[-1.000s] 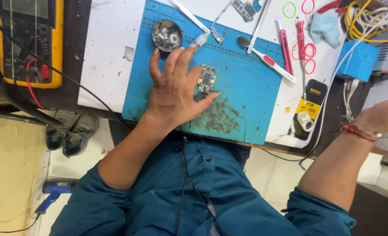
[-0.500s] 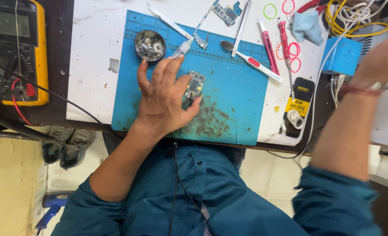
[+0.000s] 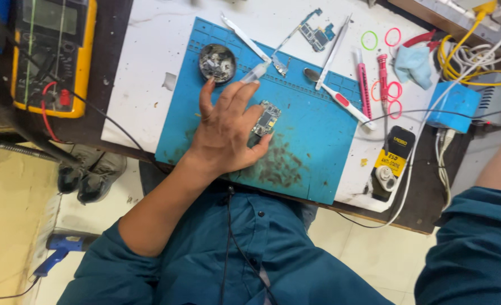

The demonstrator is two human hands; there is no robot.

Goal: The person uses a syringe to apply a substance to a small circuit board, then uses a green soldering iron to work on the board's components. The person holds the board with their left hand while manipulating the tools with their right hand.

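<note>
My left hand (image 3: 226, 135) lies flat on the blue work mat (image 3: 318, 130), fingers spread, pressing on the edge of a small circuit board (image 3: 267, 118) that peeks out by the thumb and forefinger. The fingertips end near a clear syringe tube (image 3: 257, 73) and a round tin of small parts (image 3: 217, 62). My right hand is out of the frame; only the blue sleeve and upper arm (image 3: 487, 226) show at the right edge.
A yellow multimeter (image 3: 53, 56) with red and black leads sits at the left. Beyond the mat lie another circuit board (image 3: 317, 35), white-handled tools (image 3: 340, 101), red screwdrivers (image 3: 363, 85), rubber bands (image 3: 394, 90), a blue box (image 3: 456, 107), coiled cables (image 3: 476, 62) and a black-and-yellow tube (image 3: 390, 164).
My right forearm and hand have swung up and out of view to the right. The left hand has stayed pressed on the circuit board.
</note>
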